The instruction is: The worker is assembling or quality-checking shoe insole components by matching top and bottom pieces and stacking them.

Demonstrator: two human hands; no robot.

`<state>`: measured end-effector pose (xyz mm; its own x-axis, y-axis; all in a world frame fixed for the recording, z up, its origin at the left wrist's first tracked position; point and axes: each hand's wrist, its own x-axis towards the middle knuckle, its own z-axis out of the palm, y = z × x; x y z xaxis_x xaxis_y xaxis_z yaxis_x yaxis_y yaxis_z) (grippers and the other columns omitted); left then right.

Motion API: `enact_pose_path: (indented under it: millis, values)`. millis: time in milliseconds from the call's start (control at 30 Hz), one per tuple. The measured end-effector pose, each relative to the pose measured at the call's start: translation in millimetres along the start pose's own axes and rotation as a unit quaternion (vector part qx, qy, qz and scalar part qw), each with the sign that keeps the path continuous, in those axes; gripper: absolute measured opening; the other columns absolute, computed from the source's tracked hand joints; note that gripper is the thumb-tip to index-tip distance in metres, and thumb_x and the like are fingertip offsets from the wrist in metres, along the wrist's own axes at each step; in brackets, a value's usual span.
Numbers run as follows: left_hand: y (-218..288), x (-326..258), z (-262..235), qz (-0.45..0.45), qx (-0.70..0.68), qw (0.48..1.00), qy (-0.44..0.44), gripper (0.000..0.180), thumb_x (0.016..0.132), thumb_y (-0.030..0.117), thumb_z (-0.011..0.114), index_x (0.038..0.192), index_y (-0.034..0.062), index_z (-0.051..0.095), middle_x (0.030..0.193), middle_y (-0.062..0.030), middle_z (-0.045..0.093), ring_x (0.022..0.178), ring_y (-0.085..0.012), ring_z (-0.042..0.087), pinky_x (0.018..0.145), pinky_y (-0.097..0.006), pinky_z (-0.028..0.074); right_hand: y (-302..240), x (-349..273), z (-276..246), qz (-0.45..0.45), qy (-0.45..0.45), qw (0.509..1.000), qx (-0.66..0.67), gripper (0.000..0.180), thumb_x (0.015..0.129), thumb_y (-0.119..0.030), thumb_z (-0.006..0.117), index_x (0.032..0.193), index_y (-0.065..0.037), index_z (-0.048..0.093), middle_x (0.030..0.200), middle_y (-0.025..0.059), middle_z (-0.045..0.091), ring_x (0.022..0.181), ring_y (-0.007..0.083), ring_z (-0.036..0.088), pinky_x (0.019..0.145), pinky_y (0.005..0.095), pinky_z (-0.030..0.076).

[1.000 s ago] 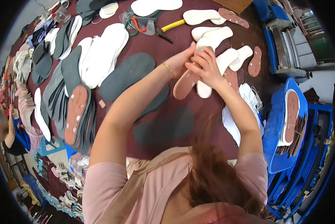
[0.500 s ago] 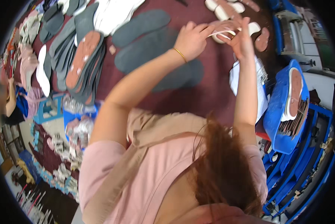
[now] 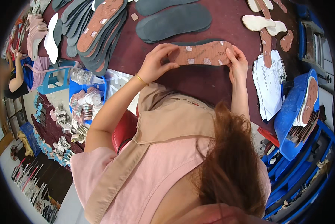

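A reddish-brown insole board (image 3: 201, 53) with pale patches along its edges lies crosswise in front of me, between my two hands. My left hand (image 3: 157, 62), with a gold bangle at the wrist, grips its left end between thumb and fingers. At the other end my right hand (image 3: 237, 61) pinches the board, thumb on top. A dark grey sole-shaped piece shows along the board's far edge, mostly covered by it. Just beyond lies a pair of overlapping dark grey sole pieces (image 3: 175, 23) on the maroon table (image 3: 197, 80).
A stack of dark grey soles (image 3: 113, 41) topped by a brown board stands at the left. White and brown insole pieces (image 3: 259, 23) lie at the far right, near white papers (image 3: 267, 86). A blue bin (image 3: 292, 123) of boards stands beside the table. Another person (image 3: 16, 76) is at far left.
Both hands have come back toward me from the far right pieces. The brown insole board is now stretched between them over a dark grey piece. My view has also shifted.
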<state>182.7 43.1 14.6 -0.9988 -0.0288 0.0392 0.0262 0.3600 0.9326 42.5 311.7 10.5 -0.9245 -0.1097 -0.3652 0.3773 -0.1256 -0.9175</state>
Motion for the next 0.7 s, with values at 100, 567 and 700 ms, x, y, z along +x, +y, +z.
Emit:
enact_pose_path:
  millis: [100, 567, 700]
  values:
    - [-11.3, 7.4, 1.6, 0.058, 0.177, 0.980, 0.065, 0.073, 0.066, 0.022, 0.082, 0.131, 0.0122, 0.051, 0.112, -0.0030, 0.064, 0.107, -0.0248, 0.053, 0.092, -0.038, 0.037, 13.1, 15.4, -5.7, -0.104, 0.048, 0.971, -0.209, 0.035, 0.077, -0.016, 0.080, 0.106, 0.000, 0.068, 0.096, 0.0027, 0.062, 0.074, 0.0086, 0.056, 0.065, 0.0220, 0.047]
    - [-7.9, 17.1, -2.8, 0.096, 0.313, 0.944, -0.027, 0.053, 0.075, 0.025, 0.075, 0.124, 0.0161, 0.060, 0.119, -0.0048, 0.057, 0.108, -0.0255, 0.051, 0.090, -0.040, 0.038, 8.4, 12.6, -6.0, -0.190, 0.067, 0.883, -0.424, 0.048, 0.070, -0.031, 0.082, 0.104, 0.001, 0.070, 0.085, 0.0088, 0.064, 0.071, 0.0160, 0.059, 0.067, 0.0285, 0.048]
    - [18.2, 46.4, 20.9, 0.150, 0.329, 0.932, -0.017, 0.042, 0.074, 0.027, 0.074, 0.112, 0.0124, 0.061, 0.118, -0.0114, 0.055, 0.109, -0.0293, 0.050, 0.091, -0.043, 0.041, 7.9, 9.8, -5.1, -0.218, 0.071, 0.867, -0.442, 0.048, 0.071, -0.031, 0.082, 0.105, 0.001, 0.070, 0.084, 0.0092, 0.063, 0.069, 0.0164, 0.058, 0.067, 0.0291, 0.049]
